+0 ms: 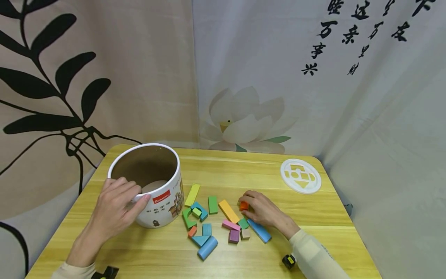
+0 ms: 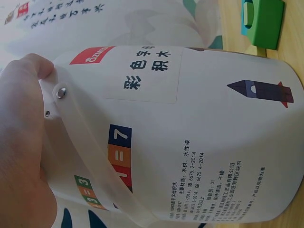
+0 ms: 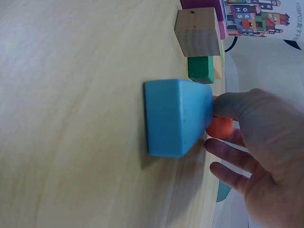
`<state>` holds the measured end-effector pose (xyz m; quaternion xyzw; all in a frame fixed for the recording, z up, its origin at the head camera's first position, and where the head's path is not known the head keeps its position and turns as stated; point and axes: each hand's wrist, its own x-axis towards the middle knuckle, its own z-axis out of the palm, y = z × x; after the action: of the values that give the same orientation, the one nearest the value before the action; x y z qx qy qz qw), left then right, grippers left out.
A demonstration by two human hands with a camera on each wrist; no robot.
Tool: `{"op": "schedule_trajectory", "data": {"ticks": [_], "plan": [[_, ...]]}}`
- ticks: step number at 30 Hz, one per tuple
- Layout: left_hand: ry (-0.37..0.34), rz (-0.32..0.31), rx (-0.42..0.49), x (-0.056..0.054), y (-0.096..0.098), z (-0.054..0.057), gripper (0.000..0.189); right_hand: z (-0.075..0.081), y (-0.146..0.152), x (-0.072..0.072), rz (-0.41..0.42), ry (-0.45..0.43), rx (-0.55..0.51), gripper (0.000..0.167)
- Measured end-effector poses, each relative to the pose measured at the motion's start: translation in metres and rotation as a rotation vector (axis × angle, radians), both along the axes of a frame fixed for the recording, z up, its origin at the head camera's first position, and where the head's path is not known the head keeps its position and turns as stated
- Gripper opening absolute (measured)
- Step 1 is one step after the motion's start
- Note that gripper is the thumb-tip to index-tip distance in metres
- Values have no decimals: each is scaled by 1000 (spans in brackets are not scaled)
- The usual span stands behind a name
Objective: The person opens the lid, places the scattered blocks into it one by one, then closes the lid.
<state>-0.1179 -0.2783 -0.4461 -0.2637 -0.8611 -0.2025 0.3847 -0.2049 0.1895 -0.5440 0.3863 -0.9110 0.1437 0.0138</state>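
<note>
A white block bucket (image 1: 158, 215) stands at the left of the table, its mouth leaning toward me. My left hand (image 1: 116, 209) grips its near rim, the thumb outside on the wall. In the left wrist view, a strap handle (image 2: 85, 128) is riveted to the bucket's side. Right of the loose blocks, my right hand (image 1: 264, 209) pinches a small orange-red block (image 1: 244, 205) between thumb and fingers. Just below that hand lies a long blue block (image 1: 259, 231), large in the right wrist view with the thumb beside its far end.
Several colored wooden blocks lie mid-table, among them a yellow-orange bar (image 1: 229, 211), a green arch (image 1: 188, 218), a blue cylinder (image 1: 207, 248) and a purple block (image 1: 234, 236). A white disc with cut-out shapes (image 1: 285, 176) lies at the back right. Curtains (image 1: 261, 50) hang behind the table.
</note>
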Motion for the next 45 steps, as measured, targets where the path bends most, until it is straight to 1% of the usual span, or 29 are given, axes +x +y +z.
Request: {"op": "schedule_trajectory", "data": {"ticks": [4,12,16,21,25,30,37,45], "plan": [[8,-3,3,0,1,0,58,0,0,0,5,-15,-17,29],[-29,6,-8,1,0,0,59,0,2,1,-5,-40,-18,25],[-37,9,-14,1,0,0,60,2,2,1,-6,-43,-20,25],[-45,9,-13,1,0,0,59,10,1,0,-16,-26,-24,25],[-69,16,-16,1,-1,0,57,20,-3,-1,-28,-13,-34,28],[-82,20,-19,1,-1,0,55,35,-7,-6,-24,23,-66,29],[-54,15,-13,1,-2,-2,58,61,-20,-16,54,111,-114,27],[-54,14,-9,1,-2,-2,59,87,-44,-25,112,131,-141,25]]}}
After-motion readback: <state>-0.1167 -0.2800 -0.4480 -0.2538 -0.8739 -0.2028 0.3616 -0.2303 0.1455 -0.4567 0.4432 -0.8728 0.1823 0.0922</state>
